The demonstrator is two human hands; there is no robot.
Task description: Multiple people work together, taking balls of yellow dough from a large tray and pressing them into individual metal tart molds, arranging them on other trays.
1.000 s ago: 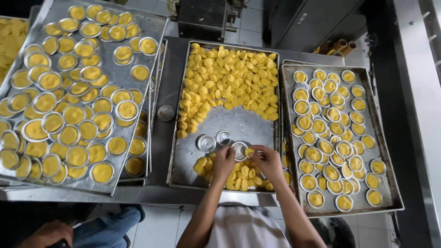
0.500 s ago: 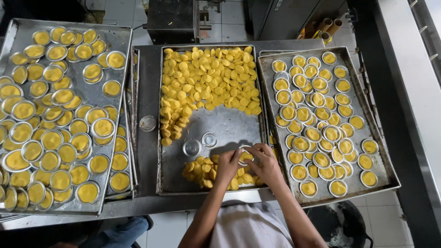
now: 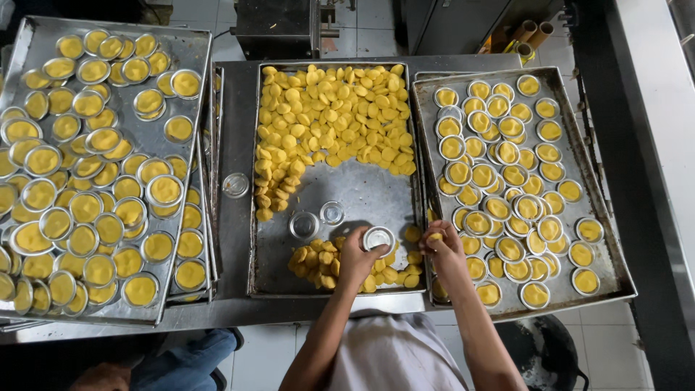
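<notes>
- The left hand (image 3: pixel 356 255) sits low over the middle tray (image 3: pixel 362 195), fingers curled around a small round metal mould (image 3: pixel 378 237), which it grips by the rim just above the tray's bare metal.
- The right hand (image 3: pixel 443 246) is at the seam between the middle tray and the right tray (image 3: pixel 604 217), its fingertips pinched on one yellow dough disc (image 3: pixel 434 237).
- The two hands are near each other but apart, with a few loose discs lying between them.
- Under and beside the left hand lies a small heap of dough discs (image 3: pixel 318 259) along the near edge of the middle tray.
- A much larger heap of discs (image 3: pixel 333 119) fills the far half of that tray, thinning out down its left side.
- Two empty moulds (image 3: pixel 304 225) stand on the bare patch of the middle tray, just left of the held mould, close beside each other.
- The right tray carries rows of filled moulds (image 3: pixel 507 174), each a metal cup lined with yellow dough, many overlapping their neighbours.
- The left tray (image 3: pixel 195 58) is packed with more filled moulds, stacked loosely and tilted on one another.
- One lone empty mould (image 3: pixel 236 185) rests on the steel surface (image 3: pixel 235 239) in the gap between the left and middle trays.
- At the bottom left, another person's blue-clad leg (image 3: pixel 181 358) shows below the surface's edge.
</notes>
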